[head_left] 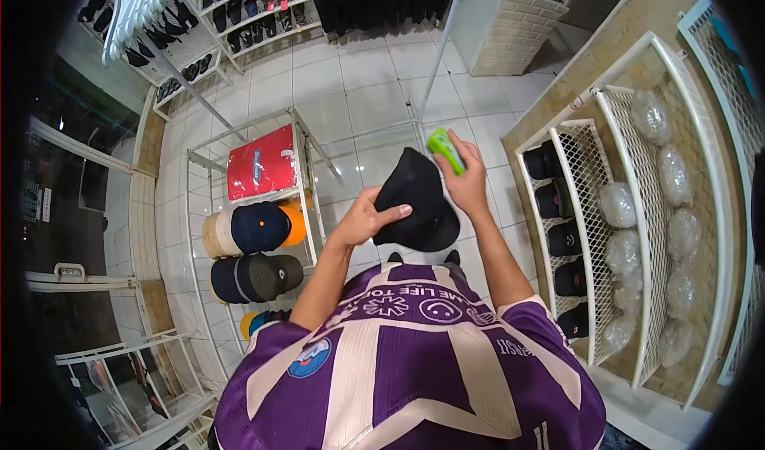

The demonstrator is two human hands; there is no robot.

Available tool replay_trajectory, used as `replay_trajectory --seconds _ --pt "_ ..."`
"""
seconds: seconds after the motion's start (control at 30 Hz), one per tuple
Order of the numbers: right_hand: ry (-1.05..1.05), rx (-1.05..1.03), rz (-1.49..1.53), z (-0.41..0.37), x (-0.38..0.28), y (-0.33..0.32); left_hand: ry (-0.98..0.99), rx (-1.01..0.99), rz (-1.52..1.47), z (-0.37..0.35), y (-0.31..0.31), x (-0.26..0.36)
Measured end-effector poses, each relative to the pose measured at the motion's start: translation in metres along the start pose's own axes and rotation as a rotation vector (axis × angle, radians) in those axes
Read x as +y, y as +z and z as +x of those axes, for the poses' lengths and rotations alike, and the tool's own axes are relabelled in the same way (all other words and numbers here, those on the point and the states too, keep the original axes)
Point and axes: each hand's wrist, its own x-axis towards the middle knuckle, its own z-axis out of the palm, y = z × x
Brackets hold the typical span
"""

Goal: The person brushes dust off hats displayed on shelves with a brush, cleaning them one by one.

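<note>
A black cap [418, 207] is held up in front of my body at the middle of the view. My left hand [362, 217] grips its left side, with the thumb lying over the fabric. On the right, my right hand [464, 172] holds a bright green object [446, 150] between thumb and fingers, close to the cap's upper right edge. The green object looks like a small brush or roller; its exact kind is unclear.
A white wire rack [307, 163] with a red packaged shirt [261, 165] and stacked caps [259, 228] stands at left. At right, shelves [610, 131] hold black caps and plastic-wrapped items. Hangers [143, 7] hang at upper left; a metal pole [442, 39] rises ahead.
</note>
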Motion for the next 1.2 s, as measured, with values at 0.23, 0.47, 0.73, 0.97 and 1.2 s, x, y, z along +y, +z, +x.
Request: replay_trajectory --seconds 0.23,0.47,0.73,0.97,1.2 --pt "-0.118 -0.171 0.105 -0.009 -0.017 0.000 -0.056 -0.047 0.002 0.002 -0.008 0.001" --pt "-0.192 -0.181 0.170 -0.005 -0.053 -0.009 -0.050 0.057 0.049 -0.007 -0.014 0.002" --pt "-0.008 -0.148 0.296 -0.004 -0.037 -0.013 -0.061 -0.011 0.071 -0.009 -0.013 0.013" --pt "0.090 -0.129 0.149 -0.009 -0.002 -0.002 -0.003 -0.062 0.017 -0.012 -0.007 0.011" --pt "0.088 -0.219 0.227 -0.019 0.001 0.008 -0.061 -0.087 0.005 -0.012 -0.014 0.001"
